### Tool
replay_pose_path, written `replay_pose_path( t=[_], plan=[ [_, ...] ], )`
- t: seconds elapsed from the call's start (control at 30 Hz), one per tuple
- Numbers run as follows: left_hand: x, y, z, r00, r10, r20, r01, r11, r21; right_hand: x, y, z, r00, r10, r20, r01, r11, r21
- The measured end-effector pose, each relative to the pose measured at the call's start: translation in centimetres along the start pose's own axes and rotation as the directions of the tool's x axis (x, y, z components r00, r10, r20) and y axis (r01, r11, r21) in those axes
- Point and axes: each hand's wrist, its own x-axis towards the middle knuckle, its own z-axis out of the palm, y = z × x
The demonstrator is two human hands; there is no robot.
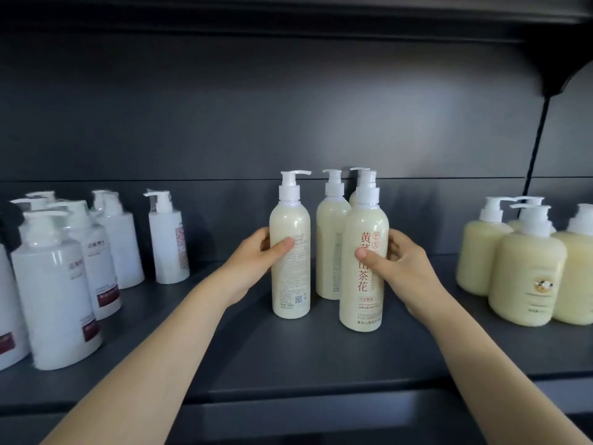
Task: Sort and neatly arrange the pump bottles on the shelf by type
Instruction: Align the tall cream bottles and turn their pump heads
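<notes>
In the middle of the frame, on the dark shelf (pixel 288 358), the left hand (pixel 253 261) is wrapped round a tall cream bottle (pixel 292 284) that shows its back label. The right hand (pixel 404 261) is wrapped round a second tall cream bottle (pixel 362 303) with big red writing. Both bottles are upright. They are tall and thin, so I think one could tip over if it gets pushed or put down crooked. A third tall bottle (pixel 330 245) stands just behind them, and a bump could knock it down too. The pump tops stick out and might catch on each other. A fourth tall bottle (pixel 356 171) is almost all hidden; only its very top peeks out. The fingertips of both hands go behind the bottles, so I cannot see them. I cannot tell if the held bottles sit on the shelf or are lifted a tiny bit. At the left of the frame the white bottles (pixel 54 284) are blurry, and one is cut off by the edge. At the right the short yellow bottles (pixel 526 268) are cut off too, and their labels are too small to read.
</notes>
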Motion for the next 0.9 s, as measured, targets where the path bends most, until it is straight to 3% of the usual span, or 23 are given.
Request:
replay_pose_path(
  t=[0.27, 0.43, 0.5, 0.67, 0.77, 0.9],
  plan=[
    [-2.6, 1.0, -1.2, 0.998, 0.004, 0.056, -0.009, 0.997, 0.081, -1.0, -0.7, 1.6, 0.999, 0.015, -0.048, -0.018, 0.999, -0.046],
    [-3.4, 0.8, -0.7, 0.996, 0.025, -0.081, -0.009, 0.981, 0.194, -1.4, -0.9, 2.4, 0.996, 0.014, -0.092, -0.022, 0.996, -0.089],
    [-3.8, 1.0, -1.0, 0.998, 0.006, -0.063, 0.004, 0.987, 0.161, -1.5, -1.0, 2.4, 0.995, 0.016, -0.093, -0.025, 0.995, -0.095],
    [-4.1, 1.3, -2.7, 0.99, -0.068, 0.125, 0.091, 0.978, -0.186, -1.6, -1.3, 2.4, 0.996, 0.014, -0.085, -0.024, 0.993, -0.118],
    [-3.9, 1.0, -3.2, 0.991, -0.075, 0.112, 0.097, 0.972, -0.213, -1.7, -1.3, 2.5, 0.996, 0.013, -0.089, -0.024, 0.992, -0.128],
    [-4.0, 1.3, -1.5, 0.999, -0.044, -0.018, 0.041, 0.99, -0.138, -1.6, -0.9, 2.7, 0.994, 0.007, -0.112, -0.022, 0.991, -0.132]
  ],
)
